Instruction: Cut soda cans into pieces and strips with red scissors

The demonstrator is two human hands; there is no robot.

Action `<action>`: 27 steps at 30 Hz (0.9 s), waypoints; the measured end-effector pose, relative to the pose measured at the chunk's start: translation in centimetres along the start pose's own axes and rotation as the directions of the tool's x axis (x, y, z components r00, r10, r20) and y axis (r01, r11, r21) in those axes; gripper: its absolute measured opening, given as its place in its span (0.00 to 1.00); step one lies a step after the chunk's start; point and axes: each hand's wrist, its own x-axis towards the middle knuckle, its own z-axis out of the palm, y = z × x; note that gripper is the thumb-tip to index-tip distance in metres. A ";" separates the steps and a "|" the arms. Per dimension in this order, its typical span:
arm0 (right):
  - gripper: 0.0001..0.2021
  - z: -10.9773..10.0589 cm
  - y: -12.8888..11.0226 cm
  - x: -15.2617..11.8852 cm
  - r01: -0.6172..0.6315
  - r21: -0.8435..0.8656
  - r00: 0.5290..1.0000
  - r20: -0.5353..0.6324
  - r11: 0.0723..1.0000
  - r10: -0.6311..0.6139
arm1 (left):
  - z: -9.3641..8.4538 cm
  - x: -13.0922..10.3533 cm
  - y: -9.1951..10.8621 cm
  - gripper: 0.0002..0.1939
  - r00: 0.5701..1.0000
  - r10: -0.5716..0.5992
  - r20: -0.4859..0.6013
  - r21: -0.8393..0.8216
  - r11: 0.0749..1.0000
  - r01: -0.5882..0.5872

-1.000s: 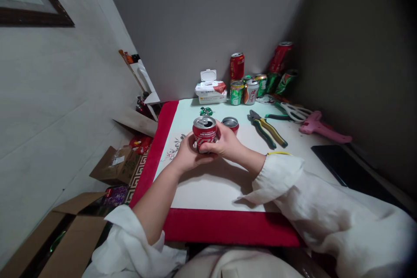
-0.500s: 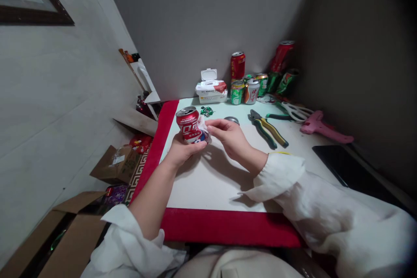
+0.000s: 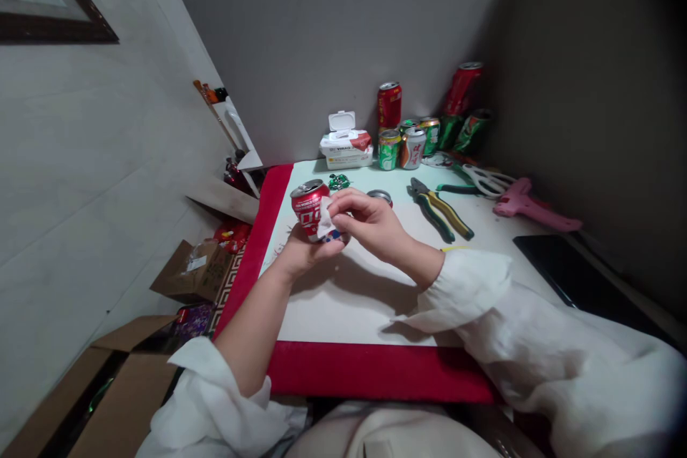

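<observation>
My left hand [image 3: 308, 252] is wrapped round the lower part of a red drink can [image 3: 307, 209], holding it upright, slightly tilted, above the white table mat [image 3: 333, 318]. Between the fingers of my right hand [image 3: 370, 218] is a white wet wipe [image 3: 325, 220], pressed against the can's front right side. The wipe covers part of the can's printed label. Behind the can lie small green shiny pieces [image 3: 339, 182]. A round metal lid-like object [image 3: 380, 197] sits just beyond my right hand, partly hidden by it.
A wet wipe pack [image 3: 346, 150] with its lid up stands at the back, beside several drink cans [image 3: 389, 150]. On the right are pliers [image 3: 440, 209], a pink glue gun [image 3: 531, 205] and a dark tablet-like slab [image 3: 563, 268]. Cardboard boxes [image 3: 196, 272] stand on the floor at left.
My right hand has moved left with the wipe, from the can's right edge onto its front. The can stays in my left hand, nearly in the same place.
</observation>
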 end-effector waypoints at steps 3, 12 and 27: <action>0.02 -0.5 1.3 0.3 -0.026 -0.089 0.998 -0.056 0.996 0.021 | 0.5 -0.2 -0.4 0.29 0.999 -0.032 0.035 -0.110 0.993 0.035; 0.02 -0.1 2.5 -0.5 -0.117 -0.164 0.982 -0.167 0.979 0.089 | -0.4 0.3 -1.4 0.31 0.999 -0.047 -0.001 -0.127 0.991 0.046; 0.03 0.4 2.8 -0.6 -0.271 -0.084 0.946 -0.207 0.959 0.249 | 0.2 -0.2 -0.9 0.24 0.990 -0.093 -0.105 0.219 0.969 0.114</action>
